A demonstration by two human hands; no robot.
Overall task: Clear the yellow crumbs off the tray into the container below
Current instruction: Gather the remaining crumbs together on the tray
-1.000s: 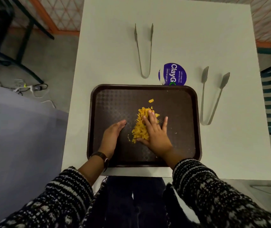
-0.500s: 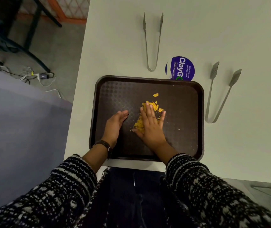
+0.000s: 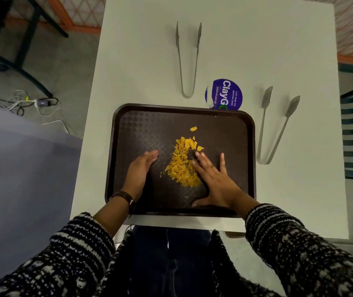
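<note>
Two hands flank a pile of yellow crumbs (image 3: 182, 163) on a brown tray (image 3: 235, 129). The right hand (image 3: 216, 181) lies flat, fingers (image 3: 221, 161) spread; the left hand (image 3: 139, 170) stands on edge, fingers pressed together, empty.

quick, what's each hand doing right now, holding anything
Left hand: open, on edge on the tray left of the yellow crumbs, holding nothing.
Right hand: open, flat, fingers spread, holding nothing.
</note>
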